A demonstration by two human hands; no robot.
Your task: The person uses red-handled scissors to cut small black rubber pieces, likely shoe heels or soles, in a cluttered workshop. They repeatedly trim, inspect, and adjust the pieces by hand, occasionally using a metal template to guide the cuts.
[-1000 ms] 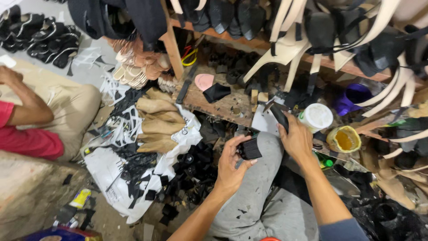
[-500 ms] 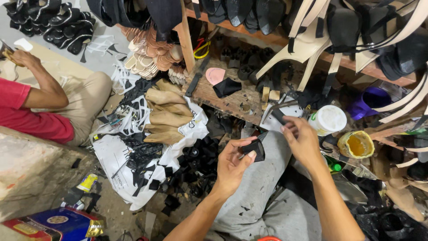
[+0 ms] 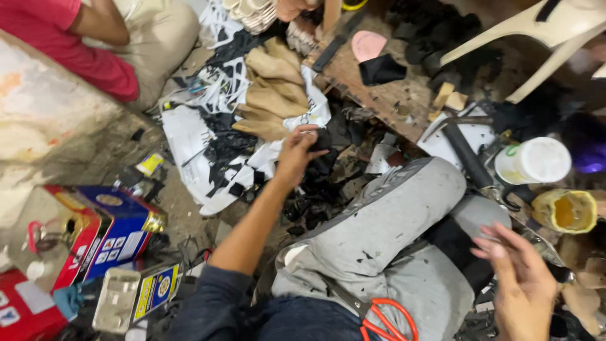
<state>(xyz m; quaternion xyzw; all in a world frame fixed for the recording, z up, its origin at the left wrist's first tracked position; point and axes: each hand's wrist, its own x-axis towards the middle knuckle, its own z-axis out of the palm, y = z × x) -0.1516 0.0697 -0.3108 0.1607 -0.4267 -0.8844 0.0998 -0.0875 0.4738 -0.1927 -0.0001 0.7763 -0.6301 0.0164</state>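
Note:
My left hand [image 3: 297,153] is stretched out to a heap of small black cut pieces [image 3: 315,189] on the floor, left of my grey-trousered knee [image 3: 391,215]. Its fingers are curled around a black piece [image 3: 323,137] at the top of the heap. My right hand [image 3: 521,284] hovers at the lower right beside my lap, blurred, fingers spread and holding nothing. Orange-handled scissors [image 3: 385,316] lie on my lap between the two arms.
Tan shoe-shaped pieces [image 3: 271,101] lie on white sheets beyond the heap. A wooden board [image 3: 385,88] carries a pink piece [image 3: 367,44]. At the right stand a white tub [image 3: 535,161] and a yellow pot [image 3: 565,211]. A person in red [image 3: 95,57] sits upper left; a blue-red box [image 3: 107,227] is at left.
My hands have parted. The left hand moved forward and left from my knee to the black heap, and the right hand dropped back towards my lap and opened. The camera tilted down.

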